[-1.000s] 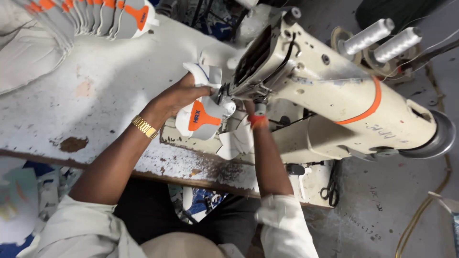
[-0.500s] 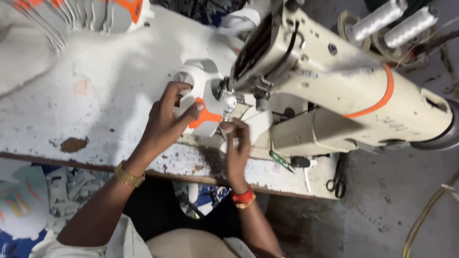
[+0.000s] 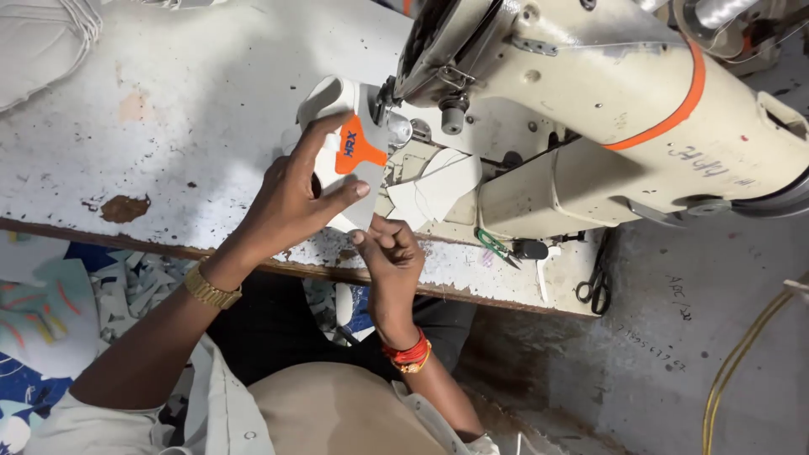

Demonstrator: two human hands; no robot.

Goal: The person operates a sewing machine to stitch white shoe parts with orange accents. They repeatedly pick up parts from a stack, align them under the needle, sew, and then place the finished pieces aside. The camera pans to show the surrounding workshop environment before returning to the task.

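Observation:
A white and grey shoe-upper piece with an orange patch [image 3: 354, 152] lies on the bed of a cream sewing machine [image 3: 590, 93], just left of the needle. My left hand [image 3: 291, 198] grips this piece, thumb on top and fingers spread along its left edge. My right hand [image 3: 389, 257] is at the piece's lower corner near the table's front edge, its fingertips pinched together on that corner. Another white cut piece [image 3: 438, 185] lies under the machine arm, to the right of my hands.
The white, chipped table [image 3: 168, 126] carries a stack of white pieces [image 3: 34, 42] at the far left. Green-handled snips [image 3: 493, 244] and black scissors [image 3: 597, 282] lie at the table's right front. Fabric scraps [image 3: 50, 312] cover the floor at left; a yellow cable [image 3: 742, 362] runs at right.
My right hand has drawn back from the needle toward the table's front edge. My left hand has stayed on the orange-patched piece. The view has shifted closer.

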